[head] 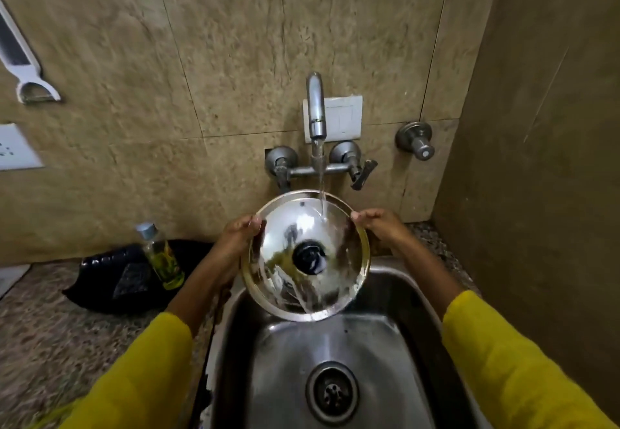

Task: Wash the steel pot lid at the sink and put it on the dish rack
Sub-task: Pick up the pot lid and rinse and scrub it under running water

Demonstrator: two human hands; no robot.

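The steel pot lid (pixel 285 224) with a black knob in its middle is held tilted over the steel sink (pixel 385 294). My left hand (pixel 240 230) grips its left rim and my right hand (pixel 379 224) grips its right rim. Water runs from the wall tap (pixel 316 106) onto the lid's upper right and streams off its lower edge into the basin. No dish rack is in view.
A bottle of yellow liquid (pixel 162 257) stands on the granite counter (pixel 50 334) left of the sink, in front of a black bag (pixel 110 277). A drain (pixel 332 393) sits in the basin. A side wall (pixel 536 160) rises close on the right.
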